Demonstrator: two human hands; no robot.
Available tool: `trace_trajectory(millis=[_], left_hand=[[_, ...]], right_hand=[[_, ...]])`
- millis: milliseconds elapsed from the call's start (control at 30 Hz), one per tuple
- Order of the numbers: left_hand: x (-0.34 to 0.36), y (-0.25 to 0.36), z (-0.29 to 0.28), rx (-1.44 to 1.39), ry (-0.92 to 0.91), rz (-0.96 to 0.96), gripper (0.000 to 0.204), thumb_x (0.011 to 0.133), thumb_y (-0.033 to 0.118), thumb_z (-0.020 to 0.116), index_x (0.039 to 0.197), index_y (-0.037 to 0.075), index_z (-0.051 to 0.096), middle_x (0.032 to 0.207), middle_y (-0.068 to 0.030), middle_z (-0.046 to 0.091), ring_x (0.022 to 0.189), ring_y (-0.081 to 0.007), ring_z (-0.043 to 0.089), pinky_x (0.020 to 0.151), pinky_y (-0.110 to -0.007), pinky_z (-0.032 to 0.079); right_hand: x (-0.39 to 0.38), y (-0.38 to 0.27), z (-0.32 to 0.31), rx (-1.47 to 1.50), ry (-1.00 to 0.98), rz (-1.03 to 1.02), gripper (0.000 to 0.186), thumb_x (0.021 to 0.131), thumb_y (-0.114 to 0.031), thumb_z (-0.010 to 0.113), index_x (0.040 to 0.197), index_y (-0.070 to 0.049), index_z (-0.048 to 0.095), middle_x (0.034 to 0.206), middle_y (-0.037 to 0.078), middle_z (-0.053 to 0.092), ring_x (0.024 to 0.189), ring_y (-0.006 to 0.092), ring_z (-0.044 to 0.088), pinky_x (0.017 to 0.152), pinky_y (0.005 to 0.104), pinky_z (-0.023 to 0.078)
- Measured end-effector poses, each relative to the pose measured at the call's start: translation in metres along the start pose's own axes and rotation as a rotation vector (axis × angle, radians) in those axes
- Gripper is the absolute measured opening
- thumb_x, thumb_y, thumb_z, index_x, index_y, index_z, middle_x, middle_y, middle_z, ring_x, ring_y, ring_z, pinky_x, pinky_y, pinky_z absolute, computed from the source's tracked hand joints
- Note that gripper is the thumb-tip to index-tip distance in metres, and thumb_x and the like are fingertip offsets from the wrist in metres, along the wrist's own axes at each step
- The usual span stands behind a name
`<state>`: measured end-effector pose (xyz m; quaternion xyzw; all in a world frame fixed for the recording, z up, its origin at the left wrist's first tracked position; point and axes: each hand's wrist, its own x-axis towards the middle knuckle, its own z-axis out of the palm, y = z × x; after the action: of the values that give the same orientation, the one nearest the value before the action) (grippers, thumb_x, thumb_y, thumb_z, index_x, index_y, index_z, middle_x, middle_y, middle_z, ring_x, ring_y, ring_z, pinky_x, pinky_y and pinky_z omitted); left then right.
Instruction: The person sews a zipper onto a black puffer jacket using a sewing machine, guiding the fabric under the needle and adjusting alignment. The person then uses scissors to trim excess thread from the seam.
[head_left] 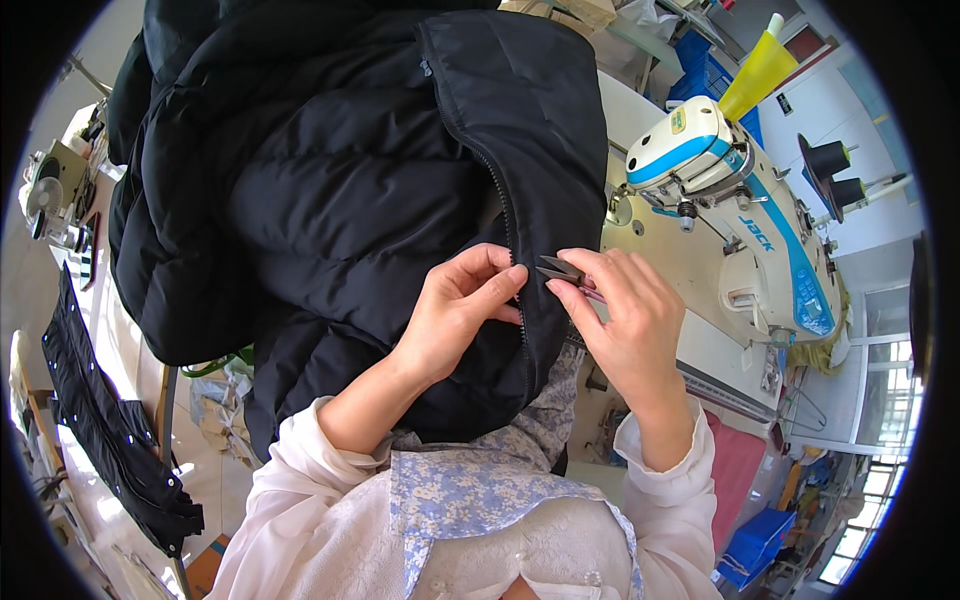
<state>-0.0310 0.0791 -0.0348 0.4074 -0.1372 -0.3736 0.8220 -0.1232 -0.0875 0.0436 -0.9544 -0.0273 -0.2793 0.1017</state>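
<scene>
While the left hand (465,300) pinches the zipper (495,175) edge of a black quilted jacket (330,200) between thumb and forefinger, the right hand (632,315) grips small thread snips (562,269) in bent fingers. Their blades stand parted, pointing toward the zipper, just beside it; contact with the cloth cannot be confirmed. The jacket is bunched before the person, its lower edge against a blue floral apron (480,495). Rightward, a white-and-blue sewing machine (685,148) stands on a pale surface (650,245). Far left hangs a black garment (110,425).
</scene>
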Motion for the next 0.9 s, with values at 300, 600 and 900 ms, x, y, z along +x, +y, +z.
trace_trajectory(millis=[300,600,900], left_hand=[[0.001,0.001,-0.002,-0.033,-0.022,-0.045,0.011,0.102,0.015,0.068,0.109,0.007,0.067,0.098,0.0015,0.069,0.087,-0.0063,0.066,0.074,-0.024,0.060],[0.000,0.004,0.001,-0.022,0.001,-0.063,0.015,0.102,0.020,0.069,0.107,0.006,0.066,0.095,0.0014,0.067,0.085,-0.0067,0.065,0.072,-0.024,0.059],[0.000,0.004,0.000,-0.068,-0.047,-0.088,0.008,0.103,0.015,0.066,0.106,0.008,0.067,0.098,0.0019,0.070,0.089,-0.0062,0.068,0.073,-0.025,0.062]], right_hand=[[0.002,0.005,0.000,0.034,-0.023,-0.034,0.026,0.080,-0.016,0.084,0.102,-0.011,0.071,0.078,0.000,0.065,0.067,0.0185,0.061,0.058,0.0322,0.048],[0.000,0.010,0.012,0.146,0.044,-0.027,0.027,0.080,-0.017,0.084,0.102,-0.011,0.070,0.074,-0.001,0.063,0.062,0.0167,0.059,0.054,0.0318,0.045],[-0.006,0.004,0.018,0.350,0.160,0.120,0.019,0.085,-0.009,0.082,0.102,-0.007,0.073,0.074,0.002,0.065,0.057,0.0154,0.060,0.052,0.0276,0.045]])
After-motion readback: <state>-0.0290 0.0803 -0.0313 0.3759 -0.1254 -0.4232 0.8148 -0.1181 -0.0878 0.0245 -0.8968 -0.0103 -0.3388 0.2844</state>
